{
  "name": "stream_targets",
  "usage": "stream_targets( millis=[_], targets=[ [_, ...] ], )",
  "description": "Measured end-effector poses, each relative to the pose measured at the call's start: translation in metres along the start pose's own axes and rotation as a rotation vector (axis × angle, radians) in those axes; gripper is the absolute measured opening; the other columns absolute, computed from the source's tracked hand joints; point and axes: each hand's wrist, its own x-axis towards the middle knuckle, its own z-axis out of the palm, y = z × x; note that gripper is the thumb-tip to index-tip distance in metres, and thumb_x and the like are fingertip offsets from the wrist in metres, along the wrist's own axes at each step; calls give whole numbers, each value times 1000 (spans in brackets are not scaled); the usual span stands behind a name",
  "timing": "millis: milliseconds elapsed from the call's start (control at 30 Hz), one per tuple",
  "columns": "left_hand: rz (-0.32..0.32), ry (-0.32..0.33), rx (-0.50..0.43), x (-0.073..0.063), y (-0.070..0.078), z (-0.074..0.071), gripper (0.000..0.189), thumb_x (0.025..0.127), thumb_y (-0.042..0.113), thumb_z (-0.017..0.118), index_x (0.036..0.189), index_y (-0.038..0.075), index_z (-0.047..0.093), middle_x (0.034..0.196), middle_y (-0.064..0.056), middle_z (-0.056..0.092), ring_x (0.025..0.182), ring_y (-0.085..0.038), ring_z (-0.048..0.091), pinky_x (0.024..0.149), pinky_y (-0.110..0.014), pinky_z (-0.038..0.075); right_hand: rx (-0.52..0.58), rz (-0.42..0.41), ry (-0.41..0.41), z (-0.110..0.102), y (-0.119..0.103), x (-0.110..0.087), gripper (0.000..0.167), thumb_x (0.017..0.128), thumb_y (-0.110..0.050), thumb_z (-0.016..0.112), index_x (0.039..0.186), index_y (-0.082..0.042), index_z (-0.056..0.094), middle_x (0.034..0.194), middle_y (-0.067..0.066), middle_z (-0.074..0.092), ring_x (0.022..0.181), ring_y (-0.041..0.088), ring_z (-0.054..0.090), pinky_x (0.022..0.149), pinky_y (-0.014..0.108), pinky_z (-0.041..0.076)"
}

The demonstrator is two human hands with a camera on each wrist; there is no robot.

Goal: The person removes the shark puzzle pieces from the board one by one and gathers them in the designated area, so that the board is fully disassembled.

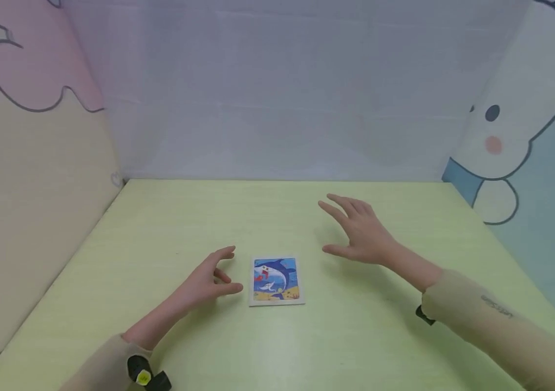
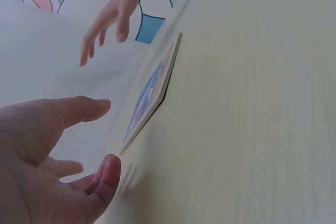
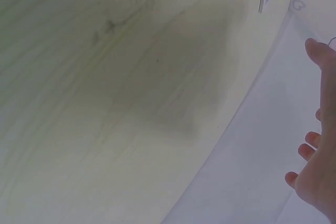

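Observation:
A small square picture puzzle (image 1: 276, 281) with a white frame lies flat on the table, showing a blue dolphin or whale over sand. In the left wrist view the same picture puzzle (image 2: 152, 92) appears edge-on as a thin board. My left hand (image 1: 209, 279) is just left of it, thumb apart from the loosely bent fingers, touching nothing. Farther off to the right and higher up, my right hand (image 1: 359, 232) hovers over the table with fingers spread and holds nothing. The right wrist view catches only a corner of the board, with part of my right hand (image 3: 320, 145).
The pale yellow-green table (image 1: 277, 217) runs back to a plain whitish cloth backdrop (image 1: 277, 92). Side panels carry cartoon drawings, a pink shape (image 1: 38, 70) at left and a white animal figure (image 1: 502, 119) at right. Dark straps sit on both wrists.

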Motion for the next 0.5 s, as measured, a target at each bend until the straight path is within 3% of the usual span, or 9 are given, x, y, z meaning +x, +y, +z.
stream_targets(
  millis=[300,500],
  targets=[
    [28,-19,1,4,7,14,94,77,17,85,154,13,32,153,-13,43,82,-10,64,65,-23,50,80,26,-91,5,-19,10,90,84,-55,69,156,-21,28,160,10,29,142,35,35,115,60,27],
    [32,-58,1,5,12,19,95,75,14,86,154,13,33,153,-11,43,78,-10,65,64,-22,51,151,28,-127,7,-31,12,86,84,-52,72,155,-22,33,150,10,41,138,32,38,112,58,32]
  ],
)
